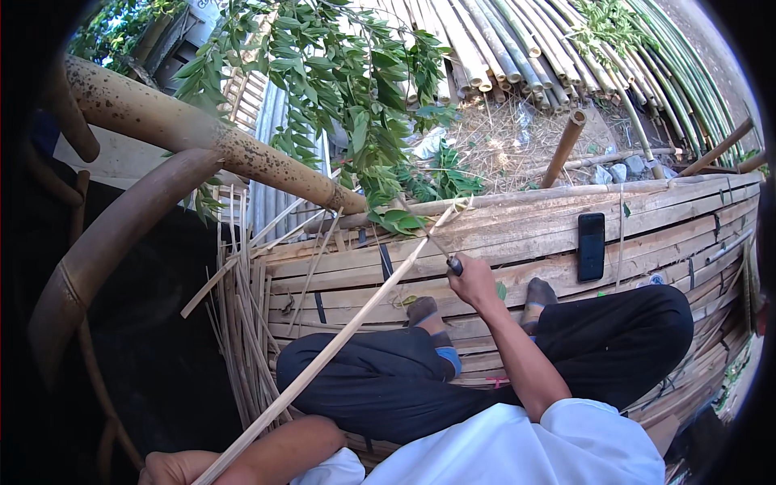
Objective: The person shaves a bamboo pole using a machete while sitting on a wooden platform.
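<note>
A long pale bamboo strip [339, 339] runs from the lower left up to the far edge of the slatted platform. Near its lower end my left hand [174, 467] is closed, with the strip against it; part of that hand is cut off by the picture's edge. My right hand [475, 284] is wrapped round the dark handle of a knife [455, 265]. The thin blade points up and left, touching or just beside the strip near its far end, which looks split. Both my legs are folded on the platform.
A black phone [591, 247] lies on the bamboo-slat platform [517, 234] to the right. Thin loose strips [242, 323] stand at its left edge. A thick bamboo pole [202, 133] and leafy branches [347, 97] hang over the far left. Bamboo poles [517, 48] are stacked beyond.
</note>
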Demonstrator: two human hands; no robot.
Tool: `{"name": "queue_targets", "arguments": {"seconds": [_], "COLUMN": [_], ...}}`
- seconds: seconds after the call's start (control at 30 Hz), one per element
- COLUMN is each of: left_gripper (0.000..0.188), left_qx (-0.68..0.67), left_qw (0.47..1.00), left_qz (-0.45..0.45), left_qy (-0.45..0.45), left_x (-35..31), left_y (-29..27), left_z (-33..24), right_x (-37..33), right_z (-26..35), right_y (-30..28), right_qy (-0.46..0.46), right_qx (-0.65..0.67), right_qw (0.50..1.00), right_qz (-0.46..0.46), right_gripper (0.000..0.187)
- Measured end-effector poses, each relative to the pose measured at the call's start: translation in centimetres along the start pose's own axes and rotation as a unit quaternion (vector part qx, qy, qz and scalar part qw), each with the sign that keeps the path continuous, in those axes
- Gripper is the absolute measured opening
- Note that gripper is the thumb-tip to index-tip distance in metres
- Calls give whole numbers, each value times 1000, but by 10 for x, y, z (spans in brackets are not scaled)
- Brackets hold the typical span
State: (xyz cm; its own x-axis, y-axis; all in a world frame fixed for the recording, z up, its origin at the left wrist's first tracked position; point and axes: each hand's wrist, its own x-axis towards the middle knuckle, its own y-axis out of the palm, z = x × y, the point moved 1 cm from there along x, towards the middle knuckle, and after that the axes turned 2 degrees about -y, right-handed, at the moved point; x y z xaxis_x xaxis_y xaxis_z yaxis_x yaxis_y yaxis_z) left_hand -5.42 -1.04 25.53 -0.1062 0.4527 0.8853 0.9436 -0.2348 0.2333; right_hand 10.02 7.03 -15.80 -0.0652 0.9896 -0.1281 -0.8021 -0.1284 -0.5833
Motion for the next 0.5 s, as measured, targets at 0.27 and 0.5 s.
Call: {"name": "queue_targets", "arguments": {"seconds": [0.27,0.5], "left_gripper": [33,44], "left_qx": [70,163], "left_qw": [997,973], "left_qz": [0,-150], "left_qy": [-39,-67], "left_x": [-11,-38], "left_y": [-32,-34], "left_z": [20,98], "right_x": [-12,-2], "right_z": [35,-5], "right_y": [-5,-3], "right_qy": [-5,60], "right_qx": [46,22], "right_qw": [999,998], "right_qz": [13,12], "right_gripper": [14,22]}}
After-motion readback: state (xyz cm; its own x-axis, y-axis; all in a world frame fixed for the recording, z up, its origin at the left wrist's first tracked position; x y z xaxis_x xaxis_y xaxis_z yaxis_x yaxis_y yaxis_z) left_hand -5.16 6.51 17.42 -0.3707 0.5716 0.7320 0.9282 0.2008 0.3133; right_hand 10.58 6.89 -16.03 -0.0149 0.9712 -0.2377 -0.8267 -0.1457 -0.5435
